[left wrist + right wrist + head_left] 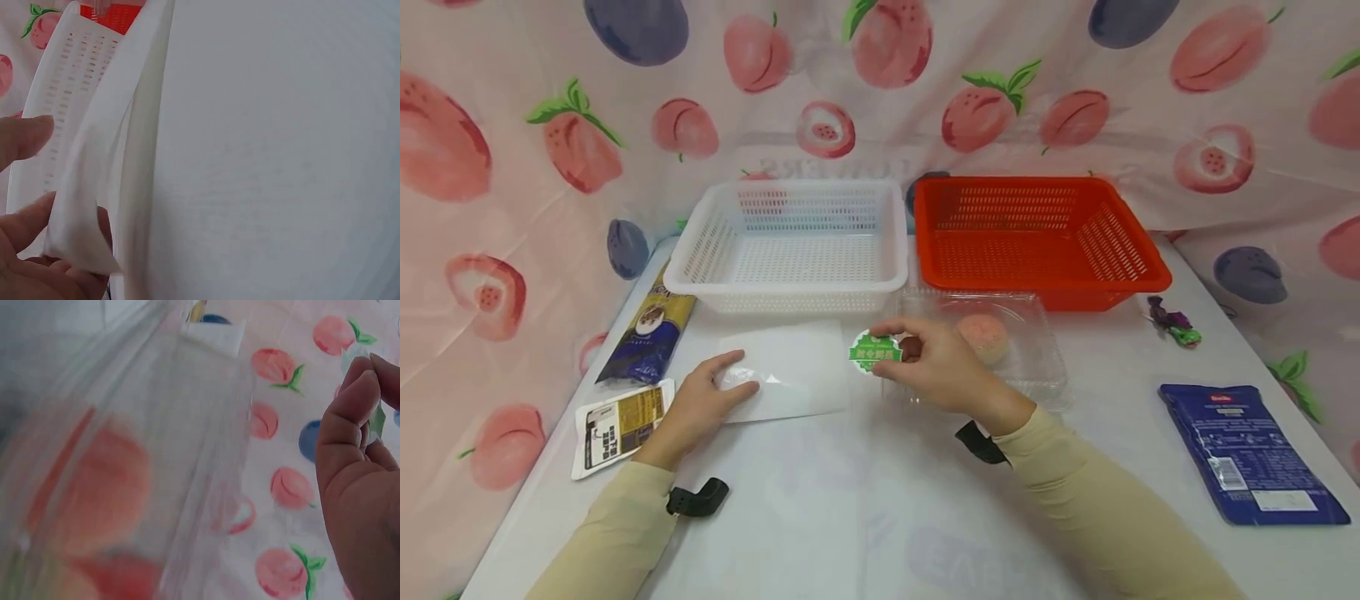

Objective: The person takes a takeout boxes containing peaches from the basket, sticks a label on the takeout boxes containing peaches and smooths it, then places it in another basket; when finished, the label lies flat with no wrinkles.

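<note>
**Round sticker between the fingers, not yet stuck on any surface**

The right hand point(943, 367) pinches the green and white sticker point(865, 354) in the air, just left of the clear box point(1037, 358). The left hand point(703, 400) holds the white sheet point(797, 367) by its left side, fingers bent around the edge. As I judge, taking the sticker is done; placing it somewhere is left. Whether the box is fully closed, I cannot tell.

The sticker is thin, with a jagged green pattern. The sheet is smooth, a little shiny, and curls near the fingers. The box is hard, transparent plastic; inside sits a round pink ball point(981, 337), its surface looking slightly rough.
</note>
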Tool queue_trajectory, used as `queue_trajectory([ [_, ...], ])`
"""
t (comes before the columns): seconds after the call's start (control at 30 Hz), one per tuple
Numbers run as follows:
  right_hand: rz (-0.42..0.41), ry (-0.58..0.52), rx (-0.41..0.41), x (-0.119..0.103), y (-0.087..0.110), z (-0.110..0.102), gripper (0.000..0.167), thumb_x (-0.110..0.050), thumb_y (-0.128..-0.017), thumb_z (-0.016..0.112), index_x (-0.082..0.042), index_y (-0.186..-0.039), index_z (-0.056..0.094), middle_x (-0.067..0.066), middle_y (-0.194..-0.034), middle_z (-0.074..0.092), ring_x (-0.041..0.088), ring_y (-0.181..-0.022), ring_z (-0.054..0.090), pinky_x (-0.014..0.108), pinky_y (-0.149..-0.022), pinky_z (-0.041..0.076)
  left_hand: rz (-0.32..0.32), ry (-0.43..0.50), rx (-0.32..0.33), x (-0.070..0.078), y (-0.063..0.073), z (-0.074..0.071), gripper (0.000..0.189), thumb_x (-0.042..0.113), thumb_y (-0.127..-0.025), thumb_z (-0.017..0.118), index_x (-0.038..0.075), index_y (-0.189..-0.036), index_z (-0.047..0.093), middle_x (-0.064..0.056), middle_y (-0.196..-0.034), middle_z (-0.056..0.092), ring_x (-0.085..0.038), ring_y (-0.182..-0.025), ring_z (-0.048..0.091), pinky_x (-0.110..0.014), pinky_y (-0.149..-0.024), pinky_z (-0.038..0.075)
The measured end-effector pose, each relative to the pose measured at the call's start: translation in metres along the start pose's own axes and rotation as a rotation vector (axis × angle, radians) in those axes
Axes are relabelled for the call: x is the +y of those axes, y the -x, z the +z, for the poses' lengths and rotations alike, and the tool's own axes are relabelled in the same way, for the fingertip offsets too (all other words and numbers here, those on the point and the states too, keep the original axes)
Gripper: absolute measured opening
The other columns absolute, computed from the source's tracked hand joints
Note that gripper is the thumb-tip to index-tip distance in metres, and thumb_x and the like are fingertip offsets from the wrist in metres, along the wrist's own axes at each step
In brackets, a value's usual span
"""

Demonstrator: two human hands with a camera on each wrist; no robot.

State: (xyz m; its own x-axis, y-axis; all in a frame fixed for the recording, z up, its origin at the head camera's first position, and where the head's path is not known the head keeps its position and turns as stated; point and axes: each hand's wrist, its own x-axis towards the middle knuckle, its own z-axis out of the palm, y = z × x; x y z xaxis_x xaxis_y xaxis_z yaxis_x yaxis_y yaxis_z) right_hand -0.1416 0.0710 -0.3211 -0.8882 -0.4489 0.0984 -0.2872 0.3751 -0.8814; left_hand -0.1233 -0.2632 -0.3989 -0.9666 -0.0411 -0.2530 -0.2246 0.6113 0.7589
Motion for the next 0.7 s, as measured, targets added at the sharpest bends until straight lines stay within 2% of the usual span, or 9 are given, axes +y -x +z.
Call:
queue_trajectory([
  [0.1, 0.034, 0.027, 0.027, 0.005, 0.006, -0.016, 0.038, -0.009, -0.084, 0.08, -0.006, -0.12, 0.069, 0.005, -0.082, 0.064, 0.021, -0.072, 0.057, 0.025, -0.056, 0.047, -0.001, -0.036, 0.002, -0.001, 0.0, -0.001, 0.067, 0.034, -0.096, 0.067, 0.003, -0.151, 0.042, -0.029, -0.158, 0.025, -0.047, -0.146, 0.019, -0.058, -0.116, 0.019],
  [0.27, 0.056, 0.064, 0.064, 0.015, 0.015, -0.041, 0.038, -0.009, -0.085, 0.08, -0.002, -0.119, 0.068, 0.009, -0.097, 0.066, 0.023, -0.08, 0.059, 0.022, -0.067, 0.053, 0.009, -0.063, 0.0, -0.001, -0.001, -0.002, 0.064, 0.037, -0.098, 0.064, 0.003, -0.149, 0.046, -0.029, -0.156, 0.03, -0.047, -0.144, 0.023, -0.058, -0.115, 0.022],
  [0.37, 0.053, 0.047, 0.063, 0.022, 0.019, -0.054, 0.039, -0.007, -0.084, 0.08, 0.002, -0.12, 0.066, 0.012, -0.105, 0.066, 0.024, -0.083, 0.061, 0.022, -0.072, 0.054, 0.007, -0.066, -0.01, 0.0, -0.002, -0.003, 0.064, 0.038, -0.099, 0.063, 0.003, -0.149, 0.045, -0.029, -0.156, 0.03, -0.047, -0.144, 0.023, -0.059, -0.114, 0.023],
  [0.53, 0.059, 0.055, 0.064, 0.032, 0.022, -0.072, 0.038, -0.008, -0.086, 0.079, 0.002, -0.12, 0.066, 0.014, -0.104, 0.067, 0.026, -0.083, 0.063, 0.024, -0.071, 0.056, -0.019, -0.083, -0.027, 0.001, -0.005, -0.004, 0.064, 0.038, -0.099, 0.061, 0.004, -0.151, 0.043, -0.028, -0.157, 0.027, -0.048, -0.145, 0.021, -0.06, -0.114, 0.022],
  [0.7, 0.132, 0.115, 0.055, 0.041, 0.025, -0.084, 0.038, -0.013, -0.09, 0.076, -0.001, -0.124, 0.064, 0.013, -0.099, 0.063, 0.027, -0.086, 0.06, 0.024, -0.069, 0.055, -0.043, -0.091, -0.039, 0.001, -0.011, -0.004, 0.065, 0.037, -0.099, 0.061, 0.005, -0.153, 0.04, -0.027, -0.16, 0.022, -0.048, -0.146, 0.016, -0.061, -0.115, 0.016],
])
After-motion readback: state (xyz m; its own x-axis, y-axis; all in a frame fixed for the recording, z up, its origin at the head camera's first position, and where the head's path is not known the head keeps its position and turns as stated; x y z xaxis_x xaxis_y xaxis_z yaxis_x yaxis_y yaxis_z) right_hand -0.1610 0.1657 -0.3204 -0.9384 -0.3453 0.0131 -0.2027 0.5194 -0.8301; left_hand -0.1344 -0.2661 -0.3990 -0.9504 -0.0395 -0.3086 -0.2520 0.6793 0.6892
